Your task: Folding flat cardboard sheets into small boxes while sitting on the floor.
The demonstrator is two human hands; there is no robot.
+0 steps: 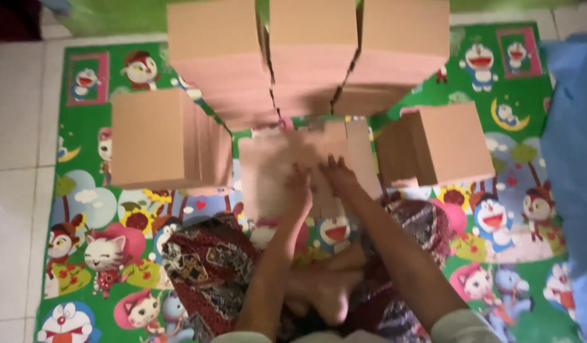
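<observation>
A flat brown cardboard box [268, 165] lies on the green cartoon mat [84, 222] right in front of me, blurred by motion. My left hand [300, 184] and my right hand [337, 174] press down side by side on its near part, fingers spread flat on the cardboard. Neither hand clearly grips anything. My patterned trouser legs [204, 260] and a bare foot show below the arms.
Stacks of folded brown boxes ring the spot: one at the left [157, 136], three tall ones at the back [312, 44], one at the right [433, 143]. White floor tiles [14, 159] lie left of the mat. Blue cloth [573, 146] hangs at the right edge.
</observation>
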